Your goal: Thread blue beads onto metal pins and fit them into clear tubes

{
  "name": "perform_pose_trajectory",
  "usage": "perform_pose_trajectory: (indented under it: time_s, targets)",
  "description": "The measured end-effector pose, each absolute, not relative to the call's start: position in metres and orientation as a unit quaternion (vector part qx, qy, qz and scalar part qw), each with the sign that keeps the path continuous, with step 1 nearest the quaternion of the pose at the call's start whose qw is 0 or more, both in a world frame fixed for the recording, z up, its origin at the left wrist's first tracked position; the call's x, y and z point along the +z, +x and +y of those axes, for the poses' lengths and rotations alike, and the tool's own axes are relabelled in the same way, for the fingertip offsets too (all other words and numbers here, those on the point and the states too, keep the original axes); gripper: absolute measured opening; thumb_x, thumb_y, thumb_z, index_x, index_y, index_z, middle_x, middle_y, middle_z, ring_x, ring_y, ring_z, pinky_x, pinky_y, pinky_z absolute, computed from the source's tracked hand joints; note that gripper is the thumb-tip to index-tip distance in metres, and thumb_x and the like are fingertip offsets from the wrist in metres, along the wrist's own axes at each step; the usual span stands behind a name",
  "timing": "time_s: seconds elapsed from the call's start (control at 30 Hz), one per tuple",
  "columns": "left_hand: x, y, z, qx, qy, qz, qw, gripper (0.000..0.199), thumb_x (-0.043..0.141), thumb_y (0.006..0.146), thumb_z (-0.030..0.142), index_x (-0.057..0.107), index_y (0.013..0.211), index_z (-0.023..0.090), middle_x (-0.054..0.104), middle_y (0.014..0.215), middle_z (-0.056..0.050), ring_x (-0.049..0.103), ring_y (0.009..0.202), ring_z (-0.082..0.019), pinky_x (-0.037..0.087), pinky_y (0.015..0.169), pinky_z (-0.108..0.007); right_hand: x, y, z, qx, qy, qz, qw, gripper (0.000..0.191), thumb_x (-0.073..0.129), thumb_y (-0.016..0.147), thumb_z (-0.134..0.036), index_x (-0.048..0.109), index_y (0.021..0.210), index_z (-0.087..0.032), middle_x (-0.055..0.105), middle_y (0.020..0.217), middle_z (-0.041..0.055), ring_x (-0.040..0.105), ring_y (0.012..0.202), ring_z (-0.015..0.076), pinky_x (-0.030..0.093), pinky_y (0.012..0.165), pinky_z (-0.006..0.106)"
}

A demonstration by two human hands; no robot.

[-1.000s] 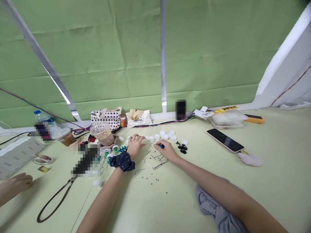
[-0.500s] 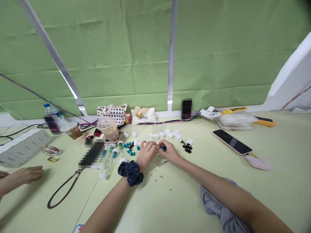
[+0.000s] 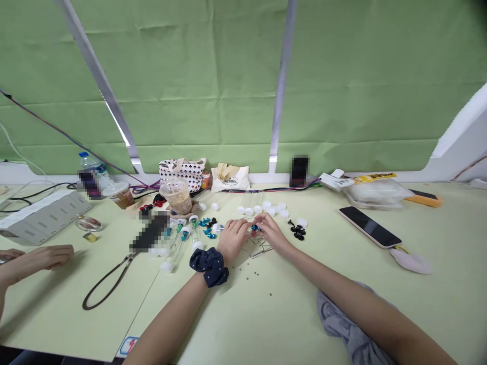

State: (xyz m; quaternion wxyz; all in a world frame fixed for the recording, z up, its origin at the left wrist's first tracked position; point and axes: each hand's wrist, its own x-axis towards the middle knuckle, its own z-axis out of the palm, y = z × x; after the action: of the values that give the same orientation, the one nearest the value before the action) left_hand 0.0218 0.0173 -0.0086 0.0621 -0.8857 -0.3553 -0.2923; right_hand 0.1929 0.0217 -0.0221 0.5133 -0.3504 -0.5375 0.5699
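My left hand [image 3: 233,239], with a dark dotted scrunchie [image 3: 210,266] at the wrist, is closed around a clear tube [image 3: 221,228]. The tube's white cap sticks out on the left; most of the rest lies hidden under my fingers. Close against it, my right hand [image 3: 271,234] pinches a small shiny blue metal part [image 3: 255,228] near the tube's other end. Beneath both hands lie thin metal rods or hex keys [image 3: 262,250]. Several more blue parts [image 3: 208,233] are left of my hands, and black screw-like parts [image 3: 299,231] lie to the right.
Filled tubes with white caps [image 3: 176,253] and a strap [image 3: 102,299] lie left; another person's hand [image 3: 53,256] rests beyond. White caps [image 3: 262,209], an iced drink cup [image 3: 178,197] and bags [image 3: 230,177] stand behind. A phone [image 3: 369,227] lies right. Tiny bits [image 3: 249,278] dot the table.
The whole view has shifted slightly, so things appear a little further right. My hands stay together at the tube, with the right fingers slightly repositioned around the blue part.
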Motion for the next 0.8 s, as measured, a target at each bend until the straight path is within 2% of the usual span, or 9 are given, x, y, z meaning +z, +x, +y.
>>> perform_pose_trajectory:
  time_s: [0.1, 0.2, 0.4, 0.53, 0.67, 0.8]
  targets:
    - [-0.011, 0.019, 0.020, -0.318, -0.874, -0.363, 0.066, 0.026, 0.047, 0.088, 0.029, 0.050, 0.111, 0.017, 0.059, 0.105, -0.011, 0.055, 0.102, -0.022, 0.044, 0.084, -0.037, -0.020, 0.194, 0.022, 0.605, -0.312, -0.489, 0.546, 0.026, 0.061, 0.074, -0.040, 0.047, 0.087, -0.022, 0.056, 0.088, 0.0017, 0.059, 0.074, 0.0163, 0.051, 0.071, 0.035]
    - [-0.013, 0.018, 0.021, -0.332, -0.867, -0.364, 0.077, 0.028, 0.048, 0.087, 0.032, 0.049, 0.111, 0.017, 0.059, 0.105, -0.011, 0.056, 0.100, -0.022, 0.046, 0.082, -0.037, -0.017, 0.194, 0.021, 0.606, -0.299, -0.477, 0.562, 0.030, 0.067, 0.070, -0.040, 0.049, 0.085, -0.021, 0.056, 0.084, 0.0004, 0.059, 0.067, 0.0144, 0.051, 0.069, 0.035]
    - [-0.016, 0.023, 0.014, -0.340, -0.875, -0.338, 0.073, 0.035, 0.042, 0.089, 0.035, 0.044, 0.120, 0.018, 0.058, 0.108, -0.011, 0.056, 0.102, -0.022, 0.047, 0.084, -0.037, -0.016, 0.196, 0.017, 0.595, -0.326, -0.503, 0.536, 0.029, 0.071, 0.067, -0.040, 0.053, 0.075, -0.018, 0.055, 0.072, 0.0000, 0.054, 0.062, 0.0125, 0.047, 0.053, 0.025]
    - [-0.018, 0.028, 0.011, -0.339, -0.881, -0.324, 0.070, 0.038, 0.042, 0.090, 0.033, 0.040, 0.126, 0.019, 0.058, 0.109, -0.011, 0.055, 0.103, -0.021, 0.047, 0.084, -0.036, -0.016, 0.192, 0.012, 0.567, -0.333, -0.543, 0.523, 0.031, 0.072, 0.066, -0.042, 0.053, 0.071, -0.018, 0.054, 0.067, -0.0012, 0.050, 0.057, 0.0107, 0.044, 0.052, 0.024]
    - [-0.017, 0.030, 0.009, -0.339, -0.883, -0.318, 0.066, 0.039, 0.041, 0.091, 0.032, 0.038, 0.129, 0.022, 0.058, 0.105, -0.009, 0.056, 0.099, -0.020, 0.048, 0.082, -0.034, -0.018, 0.189, 0.012, 0.504, -0.360, -0.575, 0.534, 0.035, 0.069, 0.065, -0.048, 0.053, 0.074, -0.018, 0.055, 0.071, 0.0002, 0.051, 0.062, 0.0131, 0.045, 0.053, 0.024]
    - [-0.013, 0.028, 0.009, -0.332, -0.880, -0.333, 0.066, 0.030, 0.038, 0.091, 0.030, 0.049, 0.118, 0.023, 0.056, 0.103, -0.008, 0.055, 0.095, -0.019, 0.047, 0.080, -0.034, -0.024, 0.198, 0.025, 0.357, -0.427, -0.634, 0.538, 0.030, 0.052, 0.080, -0.050, 0.054, 0.084, -0.020, 0.057, 0.081, 0.0039, 0.054, 0.072, 0.0171, 0.047, 0.060, 0.029]
